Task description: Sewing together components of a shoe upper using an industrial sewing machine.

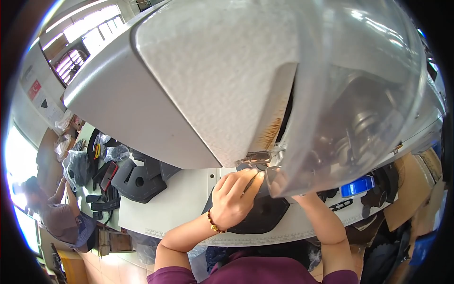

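My left hand (pixel 235 198), with a beaded bracelet at its wrist, is closed close to the needle area of a large grey sewing machine (pixel 217 71). Its fingertips pinch together; a thin dark sliver shows between them, too small to name. Beneath the hand a black shaped panel (pixel 262 215) lies on the white table (pixel 161 217). My right hand (pixel 278 179) is beside the needle area, mostly covered by the machine's clear plastic guard (pixel 340 104), so its fingers cannot be read. The metal presser parts (pixel 257 157) sit just beyond my left fingertips.
More black panels (pixel 139 182) are piled at the left, beside plastic-wrapped pieces (pixel 78 165) and straps. On the right are a blue round object (pixel 357 186), black pieces (pixel 385 184) and cardboard (pixel 411 199). Another person (pixel 61 213) works at the far left.
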`<state>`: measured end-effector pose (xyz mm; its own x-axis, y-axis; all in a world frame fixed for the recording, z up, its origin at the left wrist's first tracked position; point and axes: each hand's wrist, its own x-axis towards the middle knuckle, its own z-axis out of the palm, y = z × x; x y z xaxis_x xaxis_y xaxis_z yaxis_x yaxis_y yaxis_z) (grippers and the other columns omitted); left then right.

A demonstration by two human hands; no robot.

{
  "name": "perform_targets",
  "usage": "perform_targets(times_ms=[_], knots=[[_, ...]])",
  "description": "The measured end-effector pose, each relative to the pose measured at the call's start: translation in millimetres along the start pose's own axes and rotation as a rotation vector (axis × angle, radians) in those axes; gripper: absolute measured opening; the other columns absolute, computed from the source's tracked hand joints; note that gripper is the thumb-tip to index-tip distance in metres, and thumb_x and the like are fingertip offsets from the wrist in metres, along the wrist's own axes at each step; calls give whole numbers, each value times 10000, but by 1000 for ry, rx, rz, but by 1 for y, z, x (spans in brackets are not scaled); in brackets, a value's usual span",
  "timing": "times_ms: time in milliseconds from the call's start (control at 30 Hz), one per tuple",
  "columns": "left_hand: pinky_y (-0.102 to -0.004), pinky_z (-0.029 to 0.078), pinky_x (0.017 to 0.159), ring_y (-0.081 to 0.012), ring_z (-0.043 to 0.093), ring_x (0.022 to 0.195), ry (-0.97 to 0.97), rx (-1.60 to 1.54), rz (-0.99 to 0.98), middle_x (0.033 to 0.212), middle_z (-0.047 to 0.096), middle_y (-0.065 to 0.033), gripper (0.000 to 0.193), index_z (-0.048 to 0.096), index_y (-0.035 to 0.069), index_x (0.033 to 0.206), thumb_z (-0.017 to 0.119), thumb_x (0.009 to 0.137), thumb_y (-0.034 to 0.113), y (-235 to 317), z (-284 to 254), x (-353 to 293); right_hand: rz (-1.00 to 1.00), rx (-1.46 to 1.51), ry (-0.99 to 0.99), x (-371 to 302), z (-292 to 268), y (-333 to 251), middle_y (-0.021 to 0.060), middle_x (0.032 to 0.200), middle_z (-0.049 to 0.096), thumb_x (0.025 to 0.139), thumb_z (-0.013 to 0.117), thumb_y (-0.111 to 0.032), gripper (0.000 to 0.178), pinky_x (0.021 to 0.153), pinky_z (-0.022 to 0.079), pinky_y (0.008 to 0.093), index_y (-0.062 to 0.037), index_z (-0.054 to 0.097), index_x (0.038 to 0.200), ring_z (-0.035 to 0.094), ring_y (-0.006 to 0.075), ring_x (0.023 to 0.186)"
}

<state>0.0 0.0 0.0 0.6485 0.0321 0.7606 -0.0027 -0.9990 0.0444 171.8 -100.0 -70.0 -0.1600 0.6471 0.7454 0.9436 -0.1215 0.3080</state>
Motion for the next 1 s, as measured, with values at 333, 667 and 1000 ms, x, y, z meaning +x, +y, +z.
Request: perform_targets(times_ms=[333, 667, 1000], knots=[[-295, 501, 609, -239, 599, 847, 5, 39, 51, 889, 563, -68, 331, 626, 27, 824, 620, 494, -1, -5, 1, -1, 556, 668, 132, 34, -26, -19, 102, 740, 559, 646, 579, -66, 138, 740, 461, 404, -16, 586, 774, 558, 275, 732], [-300, 450, 706, -200, 568, 846, 24, 102, 6, 912, 571, -74, 366, 631, -9, 930, 576, 569, 25, 6, -2, -1, 578, 763, 124, 50, -16, 24, 116, 804, 557, 664, 602, -95, 181, 776, 437, 398, -13, 580, 824, 546, 286, 784], [-264, 474, 605, -183, 601, 725, 104, 86, 11, 854, 606, -117, 248, 608, -30, 784, 582, 541, 16, 17, -1, 6, 580, 870, 109, 45, -23, 24, 130, 867, 555, 683, 625, -123, 227, 813, 413, 392, -9, 575, 873, 534, 298, 837]])
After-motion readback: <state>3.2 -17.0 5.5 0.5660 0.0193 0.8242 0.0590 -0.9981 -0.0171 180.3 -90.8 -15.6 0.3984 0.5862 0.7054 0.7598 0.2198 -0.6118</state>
